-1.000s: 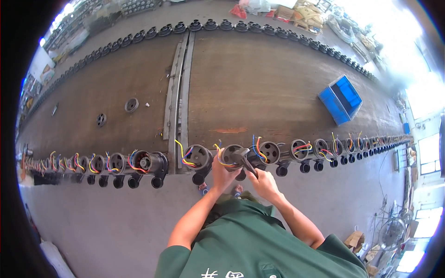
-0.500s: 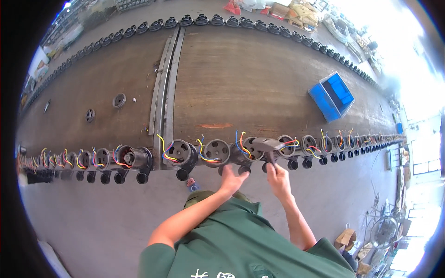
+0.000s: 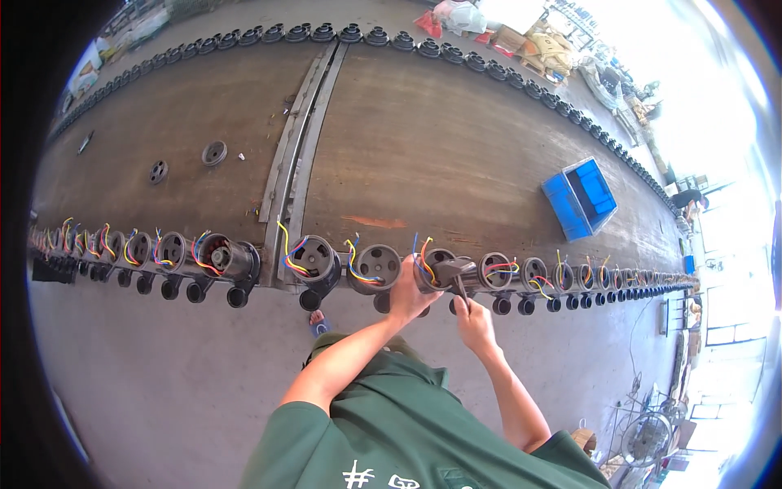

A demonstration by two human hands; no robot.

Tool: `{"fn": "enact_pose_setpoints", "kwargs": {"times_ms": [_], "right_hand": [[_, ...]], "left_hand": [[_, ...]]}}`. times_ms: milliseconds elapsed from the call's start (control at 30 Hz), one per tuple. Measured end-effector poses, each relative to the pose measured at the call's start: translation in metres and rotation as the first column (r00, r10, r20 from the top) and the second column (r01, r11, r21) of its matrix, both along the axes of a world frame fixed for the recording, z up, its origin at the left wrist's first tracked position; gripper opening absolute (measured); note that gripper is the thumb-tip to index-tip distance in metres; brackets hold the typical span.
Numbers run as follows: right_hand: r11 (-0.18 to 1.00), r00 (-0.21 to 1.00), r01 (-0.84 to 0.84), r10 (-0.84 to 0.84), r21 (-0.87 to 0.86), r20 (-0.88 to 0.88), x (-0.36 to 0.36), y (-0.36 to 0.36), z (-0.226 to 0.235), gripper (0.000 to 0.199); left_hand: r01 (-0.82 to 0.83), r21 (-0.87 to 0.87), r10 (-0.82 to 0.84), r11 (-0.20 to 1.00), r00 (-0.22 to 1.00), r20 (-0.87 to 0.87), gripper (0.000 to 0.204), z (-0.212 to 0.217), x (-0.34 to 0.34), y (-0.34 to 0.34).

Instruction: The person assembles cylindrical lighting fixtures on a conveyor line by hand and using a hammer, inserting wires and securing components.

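My left hand (image 3: 407, 295) is wrapped round the near left side of a dark round motor housing (image 3: 441, 255) at the table's near edge. Red, yellow and blue wires stick up from its face. In my right hand (image 3: 476, 323) is a hammer (image 3: 454, 270), gripped by the handle. The hammer's head is over the right part of that housing and hides some of it; whether they touch I cannot tell. Just left of my left hand is another housing (image 3: 380, 262) with a slotted round cover. To the right is one more wired housing (image 3: 495, 269).
Similar housings line the whole near edge, with short round stubs hanging over it. A blue crate (image 3: 580, 198) stands on the brown tabletop (image 3: 432, 130), right of a metal seam (image 3: 305, 138). Two loose round covers (image 3: 214, 153) lie at the left. Dark parts line the far edge.
My left hand has moved up from below the table edge and taken hold of the housing. The hammer has shifted left and down onto or over that housing. The view has turned slightly.
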State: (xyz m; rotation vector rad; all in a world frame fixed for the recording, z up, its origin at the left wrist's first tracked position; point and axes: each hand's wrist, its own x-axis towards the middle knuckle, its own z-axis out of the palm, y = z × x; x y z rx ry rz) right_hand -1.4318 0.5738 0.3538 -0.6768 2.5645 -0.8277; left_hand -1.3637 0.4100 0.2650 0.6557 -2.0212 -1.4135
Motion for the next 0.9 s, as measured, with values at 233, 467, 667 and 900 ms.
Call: {"fn": "enact_pose_setpoints", "kwargs": {"times_ms": [233, 467, 667, 900], "right_hand": [[0.987, 0.889, 0.143, -0.093, -0.078, 0.448, -0.013, -0.021, 0.071, 0.053], [0.972, 1.000, 0.024, -0.027, -0.235, -0.013, 0.003, -0.002, -0.014, 0.050], [0.935, 0.749, 0.354, -0.264, -0.030, 0.608, 0.009, -0.044, 0.054, 0.056], [0.788, 0.835, 0.465, -0.240, -0.403, 0.495, 0.016, -0.015, 0.097, 0.052]], "left_hand": [[0.034, 0.034, -0.036, 0.999, 0.998, 0.053, 0.105, -0.001, 0.006, -0.009], [0.129, 0.216, -0.131, 0.968, 0.991, -0.009, 0.103, -0.014, -0.001, -0.011], [0.129, 0.124, -0.130, 0.984, 0.992, 0.001, 0.098, -0.027, -0.001, -0.019], [-0.130, 0.230, 0.092, 0.964, 0.982, 0.168, 0.069, -0.030, 0.002, 0.025]]}}
